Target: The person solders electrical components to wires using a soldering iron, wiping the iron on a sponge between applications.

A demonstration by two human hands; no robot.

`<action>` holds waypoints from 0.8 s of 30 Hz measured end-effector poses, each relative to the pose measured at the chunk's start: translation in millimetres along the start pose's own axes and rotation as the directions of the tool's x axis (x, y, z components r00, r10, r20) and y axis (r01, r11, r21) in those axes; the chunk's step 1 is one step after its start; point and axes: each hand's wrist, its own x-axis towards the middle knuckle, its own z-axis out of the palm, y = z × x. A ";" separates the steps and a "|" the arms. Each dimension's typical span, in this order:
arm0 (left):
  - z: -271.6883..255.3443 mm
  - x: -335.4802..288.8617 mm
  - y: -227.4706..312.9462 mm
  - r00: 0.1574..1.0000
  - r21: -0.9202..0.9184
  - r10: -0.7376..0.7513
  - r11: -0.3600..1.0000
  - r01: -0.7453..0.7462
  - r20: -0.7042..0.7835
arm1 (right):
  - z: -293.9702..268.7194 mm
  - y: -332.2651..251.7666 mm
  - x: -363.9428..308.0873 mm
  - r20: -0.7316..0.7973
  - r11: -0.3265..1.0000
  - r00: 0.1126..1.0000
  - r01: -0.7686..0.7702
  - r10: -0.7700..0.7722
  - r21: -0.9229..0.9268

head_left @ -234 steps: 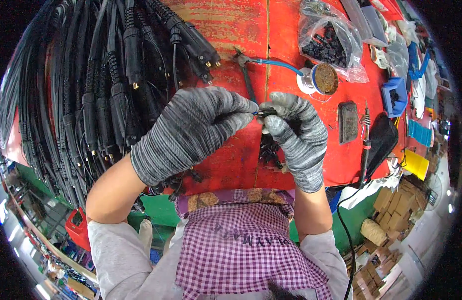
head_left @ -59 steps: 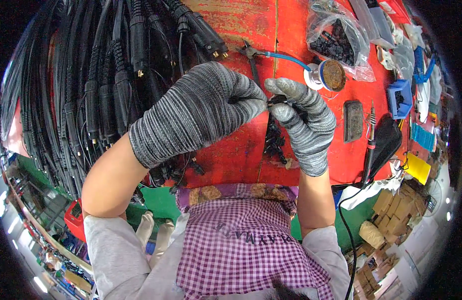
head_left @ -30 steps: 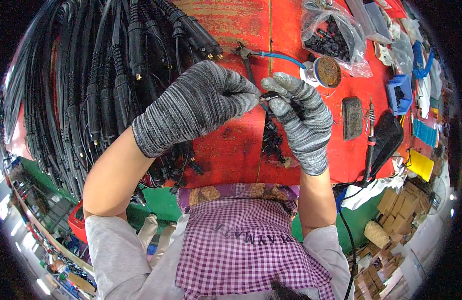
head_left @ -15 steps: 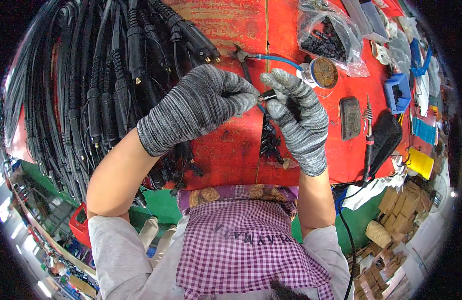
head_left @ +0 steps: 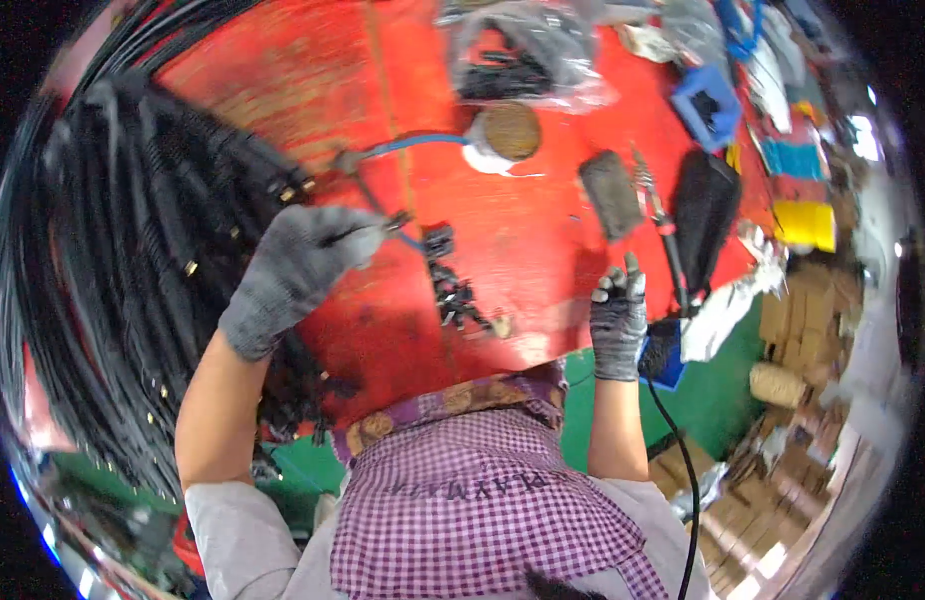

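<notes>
My left hand (head_left: 303, 265), in a grey knit glove, is raised over the red tabletop. Its thumb and fingers pinch a small dark connector piece (head_left: 397, 220), blurred by motion. My right hand (head_left: 619, 325), gloved too, hovers at the table's near right edge with its fingers apart and nothing visible in them. Just beyond it lies a soldering iron (head_left: 666, 228) with a red and black handle, beside a black holder (head_left: 709, 220). Several small black parts (head_left: 451, 285) are piled between my hands. Blue-handled cutters (head_left: 351, 162) lie past my left hand.
A thick bundle of black cables (head_left: 113, 260) with brass-tipped ends covers the left side. Farther back are a brown-topped tin (head_left: 513, 132), a clear bag of black parts (head_left: 513, 70) and a blue bin (head_left: 708, 105). A dark rectangular block (head_left: 611, 195) lies left of the iron.
My right hand has let go of the small connector piece and drawn back toward the near right edge, near the soldering iron. My left hand keeps the piece. The head view has shifted rightward.
</notes>
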 end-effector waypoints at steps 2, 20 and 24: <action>3.4 -0.2 3.9 1.000 -0.096 -0.030 0.995 0.029 -0.003 | -10.4 -12.2 9.9 -0.024 0.991 0.997 0.079 -0.076 0.111; 16.3 10.8 20.3 0.988 -0.261 -0.149 0.956 0.137 -0.029 | -55.0 -83.6 -36.4 -0.186 0.913 0.898 0.408 -0.398 0.018; 16.6 9.4 20.8 0.991 -0.241 -0.126 0.964 0.113 -0.039 | 8.9 -33.9 -26.9 -0.142 0.933 0.935 0.293 -0.326 -0.210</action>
